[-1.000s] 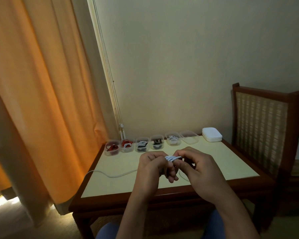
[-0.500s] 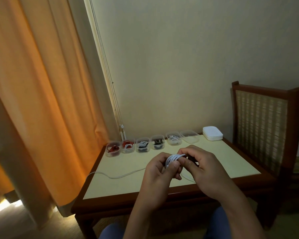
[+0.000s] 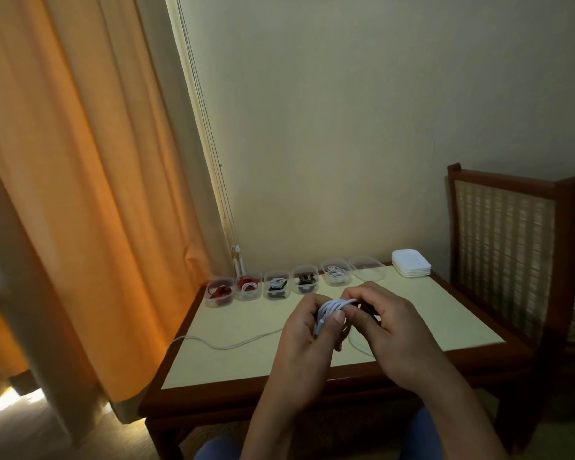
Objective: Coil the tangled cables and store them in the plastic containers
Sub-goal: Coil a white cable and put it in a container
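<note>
One white cable (image 3: 333,307) is in our hands, above the front half of the desk (image 3: 246,366). Several of its loops lie together in a small bundle, and we hold this bundle between both hands. Our left hand (image 3: 304,330) grips the loops, with the thumb pressed on them from the near side. Our right hand (image 3: 389,330) has its fingers curled and pinches the top of the same bundle from the right. The rest of the cable comes out from behind the left hand, lies on the desk in a soft curve to the left and reaches the left edge. A thin piece of it also shows on the desk under the right hand.

Six clear containers (image 3: 305,283) stand in a row along the far edge of the desk, close to the wall (image 3: 346,127). The five on the left hold coiled cables: red in the first, red and white in the second, dark and white in the third, dark in the fourth, white in the fifth. The sixth, at the right end, looks empty. Just beside it, in the far right corner, is a white stack (image 3: 411,267) of flat pieces. A wooden chair (image 3: 505,254) with a woven back stands at the right side of the desk. An orange curtain (image 3: 80,194) hangs at the left.
</note>
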The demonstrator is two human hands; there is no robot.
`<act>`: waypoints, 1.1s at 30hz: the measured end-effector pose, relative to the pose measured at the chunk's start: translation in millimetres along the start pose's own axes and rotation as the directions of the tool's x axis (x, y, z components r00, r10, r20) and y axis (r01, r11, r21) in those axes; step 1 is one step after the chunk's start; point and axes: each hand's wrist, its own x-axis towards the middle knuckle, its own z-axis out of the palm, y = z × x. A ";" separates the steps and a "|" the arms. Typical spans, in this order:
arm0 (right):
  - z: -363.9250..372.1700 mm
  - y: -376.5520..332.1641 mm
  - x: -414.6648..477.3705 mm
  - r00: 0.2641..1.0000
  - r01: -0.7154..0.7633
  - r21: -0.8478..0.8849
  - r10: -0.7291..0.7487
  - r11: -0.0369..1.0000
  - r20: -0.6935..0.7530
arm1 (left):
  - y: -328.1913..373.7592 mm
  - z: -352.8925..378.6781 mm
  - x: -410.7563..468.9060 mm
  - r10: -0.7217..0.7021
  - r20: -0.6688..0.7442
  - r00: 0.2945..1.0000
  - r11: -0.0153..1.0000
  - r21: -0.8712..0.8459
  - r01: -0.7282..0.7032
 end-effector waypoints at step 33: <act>-1.0 -5.4 -1.9 0.978 0.017 -0.120 -0.041 0.993 -0.204 | 18.2 -36.7 -3.5 -0.191 -0.119 0.974 0.980 0.027 0.196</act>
